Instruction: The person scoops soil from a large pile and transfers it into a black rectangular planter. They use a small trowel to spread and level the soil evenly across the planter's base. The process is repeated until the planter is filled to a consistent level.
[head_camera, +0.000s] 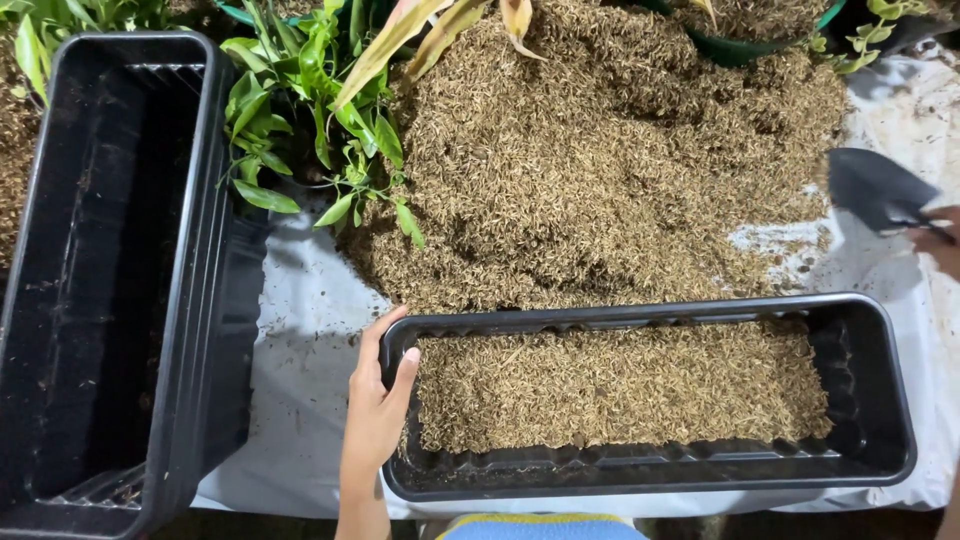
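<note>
- Gripping the left end rim of a long black plastic planter trough (880, 400) half filled with brown husk: the left hand (378, 405), fingers clamped on it.
- Right hand (938, 240), fingers closed round a small black trowel (875, 188) at far right.

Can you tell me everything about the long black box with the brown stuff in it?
The long black planter is a rectangular trough, plastic by its look, with rounded corners and a ribbed inner wall. It lies level on a white sheet, below a big heap of husks. Brown husk fill covers its floor. The left hand grips its left end.
</note>
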